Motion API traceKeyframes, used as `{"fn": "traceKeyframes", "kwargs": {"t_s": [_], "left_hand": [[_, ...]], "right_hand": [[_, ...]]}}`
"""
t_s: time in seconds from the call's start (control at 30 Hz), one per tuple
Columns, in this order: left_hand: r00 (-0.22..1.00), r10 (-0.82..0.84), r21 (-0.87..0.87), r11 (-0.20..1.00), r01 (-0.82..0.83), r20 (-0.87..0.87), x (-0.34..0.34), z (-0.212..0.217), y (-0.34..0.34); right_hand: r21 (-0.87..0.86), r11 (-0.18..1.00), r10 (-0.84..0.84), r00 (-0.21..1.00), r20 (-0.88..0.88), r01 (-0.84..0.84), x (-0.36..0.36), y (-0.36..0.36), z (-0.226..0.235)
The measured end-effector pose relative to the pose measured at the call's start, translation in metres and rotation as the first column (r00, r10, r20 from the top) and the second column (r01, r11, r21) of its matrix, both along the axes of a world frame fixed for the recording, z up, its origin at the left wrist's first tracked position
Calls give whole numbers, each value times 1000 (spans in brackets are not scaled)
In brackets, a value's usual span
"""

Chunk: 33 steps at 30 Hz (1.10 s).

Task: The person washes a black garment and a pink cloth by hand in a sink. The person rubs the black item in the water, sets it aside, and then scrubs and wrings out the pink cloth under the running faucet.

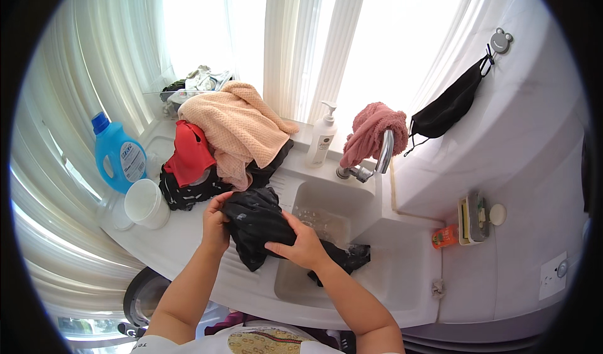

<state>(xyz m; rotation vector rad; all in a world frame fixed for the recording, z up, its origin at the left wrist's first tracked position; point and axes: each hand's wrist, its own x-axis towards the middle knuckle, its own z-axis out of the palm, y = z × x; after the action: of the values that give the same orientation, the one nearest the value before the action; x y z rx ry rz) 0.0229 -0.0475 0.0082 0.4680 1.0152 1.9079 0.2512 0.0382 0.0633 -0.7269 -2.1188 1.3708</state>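
A wet black garment (264,225) is gripped by both hands over the ribbed washboard ledge at the left edge of the white sink (402,272), with its trailing end draped down into the basin. The left hand (215,222) is closed on the garment's upper left bunch, and the right hand (301,241) is clamped over its middle, fingers wrapped across the folds. Soaked cloth of this kind is judged to be soft, limp, heavier than when dry and somewhat slippery with suds, so it is best taken in gathered handfuls rather than by a single edge. Just beyond the hands a heap of laundry is piled: a dark spotted piece (188,190) at the bottom, a red garment (188,153) and a peach towel (235,125) on top. To the left of it a white tub (146,203) and a blue detergent bottle (116,153) are set. Behind the basin a pump bottle (322,137) and a tap (377,159) draped with a pink cloth (374,128) are seen. On the right wall a black face mask (449,106) is hung from a hook.
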Motion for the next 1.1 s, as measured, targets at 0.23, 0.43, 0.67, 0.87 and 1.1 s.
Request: {"fn": "traceKeyframes", "kwargs": {"t_s": [0.23,0.43,0.67,0.87,1.1], "left_hand": [[404,-35,-144,960,-242,-914,-31,7,-3],[162,-405,-420,905,-69,-900,-25,10,-33],[161,-245,-280,927,-249,-956,-16,-28,-19],[195,-83,-122,974,-193,-977,-54,-33,18],[55,154,146,981,-131,-986,-2,-20,-63]], "right_hand": [[298,904,-376,903,207,308,-67,12,-47],[211,977,-101,953,285,40,-64,-27,-47],[572,818,-255,928,270,58,-88,-40,-76],[230,971,-143,925,352,63,-109,18,-82],[743,655,-273,960,59,140,-67,-85,-62]]}}
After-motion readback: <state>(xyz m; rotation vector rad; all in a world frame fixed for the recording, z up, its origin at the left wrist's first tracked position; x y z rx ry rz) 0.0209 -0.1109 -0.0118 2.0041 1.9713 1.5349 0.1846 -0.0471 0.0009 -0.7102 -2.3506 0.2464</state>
